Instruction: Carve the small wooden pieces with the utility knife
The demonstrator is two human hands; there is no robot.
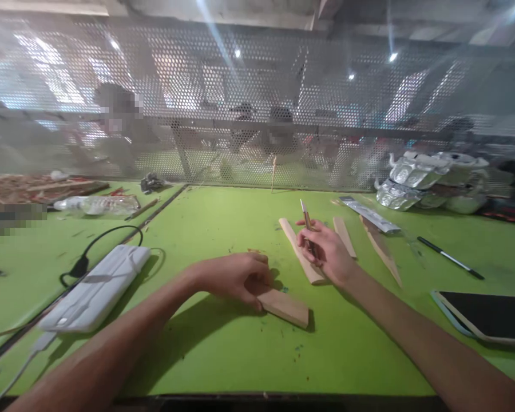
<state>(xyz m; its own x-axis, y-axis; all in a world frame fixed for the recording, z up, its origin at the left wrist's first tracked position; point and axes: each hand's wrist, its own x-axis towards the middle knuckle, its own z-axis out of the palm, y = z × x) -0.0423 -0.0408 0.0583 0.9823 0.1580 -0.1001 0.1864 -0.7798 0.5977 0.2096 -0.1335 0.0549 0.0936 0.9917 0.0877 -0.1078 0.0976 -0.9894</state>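
The left hand point(236, 277) lies palm down on the green table point(223, 343), fingers curled and closed over the near end of a flat wooden piece point(285, 307), pressing it to the surface; the free end projects toward the right. The right hand point(326, 252) is raised just above a second wooden strip point(300, 257), fingers pinched shut on a slim craft knife point(306, 220), blade tip pointing up and away. Two further strips point(344, 236) point(381, 249) lie beyond the right hand, apart from it. A silver packet point(369, 214), a black pen point(450, 258) and a dark tablet point(489, 317) sit to the right; a white power bank point(96, 289) with its cable sits to the left.

Judgement: the work in hand appears to be carving the held piece. To do it well, the left hand should keep the wood flat and firm, fingertips clear of the blade's line, and the knife should come down at a shallow angle, cutting away from the holding hand.
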